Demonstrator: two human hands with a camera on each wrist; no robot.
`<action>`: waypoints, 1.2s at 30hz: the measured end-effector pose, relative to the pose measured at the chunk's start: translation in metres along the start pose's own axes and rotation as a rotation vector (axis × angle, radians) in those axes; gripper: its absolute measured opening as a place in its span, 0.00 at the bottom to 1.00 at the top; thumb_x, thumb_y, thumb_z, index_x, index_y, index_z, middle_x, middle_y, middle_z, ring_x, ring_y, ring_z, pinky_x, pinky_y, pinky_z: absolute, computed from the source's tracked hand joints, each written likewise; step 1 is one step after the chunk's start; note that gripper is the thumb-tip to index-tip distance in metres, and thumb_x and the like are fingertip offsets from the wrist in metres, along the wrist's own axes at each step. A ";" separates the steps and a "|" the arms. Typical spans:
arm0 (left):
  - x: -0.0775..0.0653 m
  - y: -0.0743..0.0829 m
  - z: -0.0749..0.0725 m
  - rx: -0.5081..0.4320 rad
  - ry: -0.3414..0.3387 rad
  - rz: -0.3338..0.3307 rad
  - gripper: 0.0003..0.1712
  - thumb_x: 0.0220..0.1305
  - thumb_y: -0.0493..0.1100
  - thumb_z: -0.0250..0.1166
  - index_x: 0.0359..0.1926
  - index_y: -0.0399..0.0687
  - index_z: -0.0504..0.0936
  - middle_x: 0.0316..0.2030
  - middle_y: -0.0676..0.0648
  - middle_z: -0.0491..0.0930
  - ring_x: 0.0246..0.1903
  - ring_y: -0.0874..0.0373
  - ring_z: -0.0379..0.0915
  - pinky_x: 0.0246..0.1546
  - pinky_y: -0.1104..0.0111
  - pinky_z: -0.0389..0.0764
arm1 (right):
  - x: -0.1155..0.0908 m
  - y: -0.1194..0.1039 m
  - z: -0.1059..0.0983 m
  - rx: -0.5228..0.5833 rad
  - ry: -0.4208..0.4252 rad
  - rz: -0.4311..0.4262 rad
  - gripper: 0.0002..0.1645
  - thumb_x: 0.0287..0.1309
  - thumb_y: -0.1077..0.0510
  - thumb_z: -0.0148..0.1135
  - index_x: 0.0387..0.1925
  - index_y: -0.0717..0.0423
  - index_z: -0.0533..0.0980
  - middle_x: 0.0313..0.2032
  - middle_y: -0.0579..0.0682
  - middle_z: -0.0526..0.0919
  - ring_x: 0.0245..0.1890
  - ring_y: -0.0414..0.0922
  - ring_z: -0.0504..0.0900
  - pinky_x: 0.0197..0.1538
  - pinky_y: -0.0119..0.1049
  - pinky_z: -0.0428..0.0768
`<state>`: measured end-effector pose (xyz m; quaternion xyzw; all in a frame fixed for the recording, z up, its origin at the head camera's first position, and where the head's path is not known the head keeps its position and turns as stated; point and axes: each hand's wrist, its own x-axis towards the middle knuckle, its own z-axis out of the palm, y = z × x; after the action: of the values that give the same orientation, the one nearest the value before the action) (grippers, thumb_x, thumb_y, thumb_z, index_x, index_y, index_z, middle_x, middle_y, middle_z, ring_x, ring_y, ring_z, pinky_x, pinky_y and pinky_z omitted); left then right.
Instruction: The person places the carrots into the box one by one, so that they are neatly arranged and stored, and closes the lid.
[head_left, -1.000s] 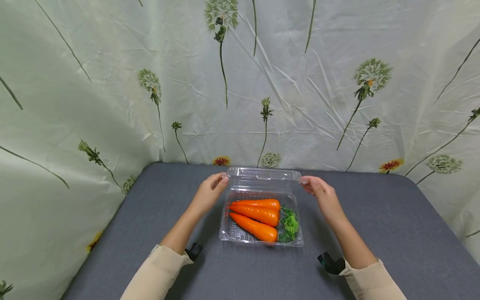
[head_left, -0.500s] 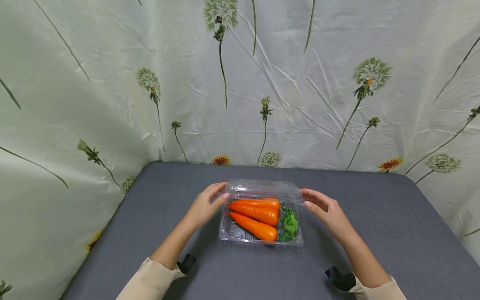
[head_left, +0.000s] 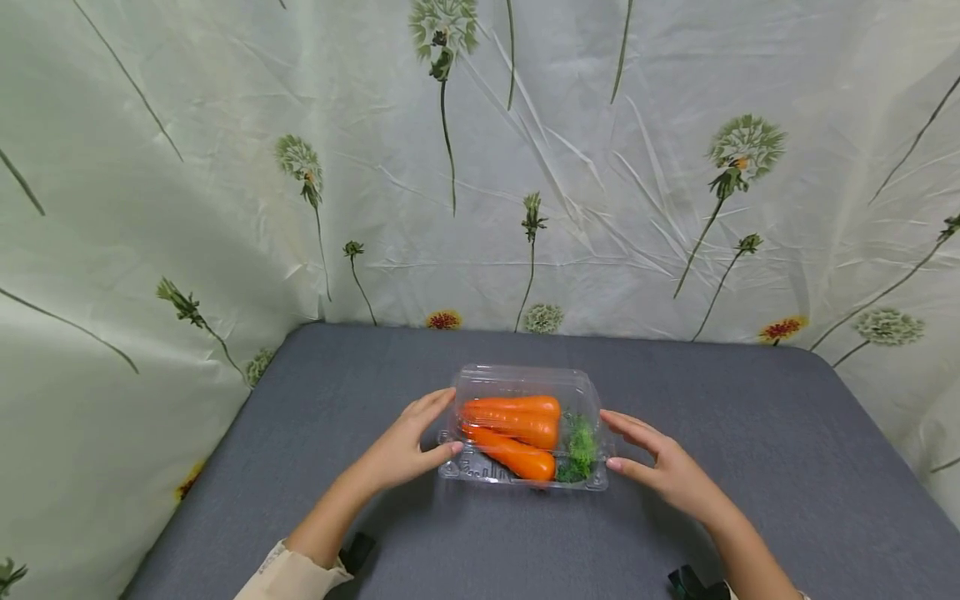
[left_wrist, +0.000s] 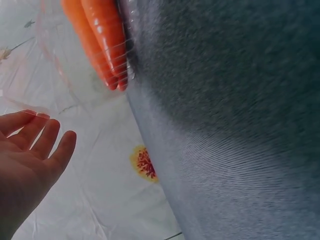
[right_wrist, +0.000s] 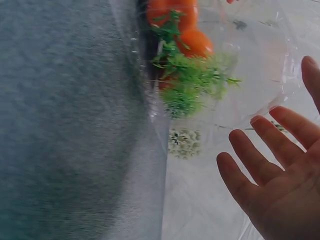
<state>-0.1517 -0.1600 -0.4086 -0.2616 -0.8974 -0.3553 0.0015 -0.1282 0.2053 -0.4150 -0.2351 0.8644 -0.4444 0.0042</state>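
Note:
A clear plastic clamshell box (head_left: 480,477) lies on the grey table with its hinged lid (head_left: 517,380) tilted forward over it. Inside are three orange carrots (head_left: 529,461), pointed ends to the left, and leafy green tops (head_left: 581,450) at the right. My left hand (head_left: 405,446) is at the lid's left side, fingers extended and thumb near the front corner. On the opposite side, my right hand (head_left: 667,471) mirrors it, fingertips right at the lid's edge. Both wrist views show the fingers of the left hand (left_wrist: 30,155) and right hand (right_wrist: 285,175) spread and nearly straight beside the clear plastic.
The grey padded table (head_left: 750,433) extends around the box on all sides. Behind it and to the left hangs a pale curtain (head_left: 600,183) printed with dandelions. A dark wrist strap (head_left: 356,552) shows at my left sleeve.
The lid has swung from standing up at the back to leaning down over the carrots. Both hands have come toward me with it, their fingers loosening from a pinch on its corners.

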 end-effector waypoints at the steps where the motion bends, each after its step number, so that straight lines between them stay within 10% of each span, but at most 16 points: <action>1: -0.001 0.000 0.001 0.002 -0.005 -0.002 0.41 0.55 0.54 0.62 0.65 0.41 0.59 0.63 0.44 0.58 0.61 0.46 0.52 0.53 0.47 0.59 | -0.001 0.001 0.001 -0.010 0.000 -0.004 0.34 0.52 0.55 0.62 0.61 0.59 0.64 0.59 0.53 0.66 0.58 0.38 0.63 0.52 0.44 0.68; 9: -0.010 0.003 0.009 0.004 -0.037 -0.029 0.43 0.55 0.52 0.63 0.66 0.43 0.56 0.65 0.45 0.55 0.62 0.46 0.49 0.54 0.47 0.57 | -0.011 0.005 0.012 -0.072 0.010 -0.005 0.37 0.48 0.52 0.65 0.60 0.57 0.65 0.59 0.56 0.66 0.57 0.56 0.64 0.48 0.57 0.67; 21: -0.016 -0.003 0.020 -0.034 0.017 -0.006 0.41 0.52 0.45 0.64 0.66 0.42 0.57 0.63 0.45 0.57 0.61 0.45 0.51 0.53 0.47 0.59 | -0.017 0.007 0.026 -0.089 0.079 -0.025 0.34 0.51 0.53 0.64 0.60 0.55 0.66 0.57 0.51 0.69 0.50 0.50 0.72 0.46 0.49 0.71; 27: -0.020 -0.005 0.024 -0.190 0.010 -0.088 0.40 0.55 0.42 0.63 0.67 0.48 0.56 0.64 0.42 0.54 0.59 0.46 0.55 0.50 0.51 0.64 | -0.015 0.004 0.036 0.077 0.177 0.079 0.29 0.50 0.58 0.65 0.56 0.56 0.69 0.52 0.56 0.67 0.42 0.48 0.74 0.40 0.40 0.75; 36: -0.024 -0.002 0.027 -0.476 -0.042 -0.254 0.38 0.59 0.38 0.59 0.68 0.55 0.53 0.41 0.41 0.70 0.36 0.51 0.72 0.36 0.60 0.73 | -0.012 0.000 0.037 0.459 0.028 0.363 0.37 0.57 0.60 0.58 0.64 0.59 0.54 0.28 0.60 0.77 0.23 0.47 0.77 0.28 0.40 0.76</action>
<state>-0.1265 -0.1554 -0.4342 -0.1471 -0.8142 -0.5480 -0.1232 -0.1093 0.1817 -0.4398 -0.0636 0.7693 -0.6233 0.1248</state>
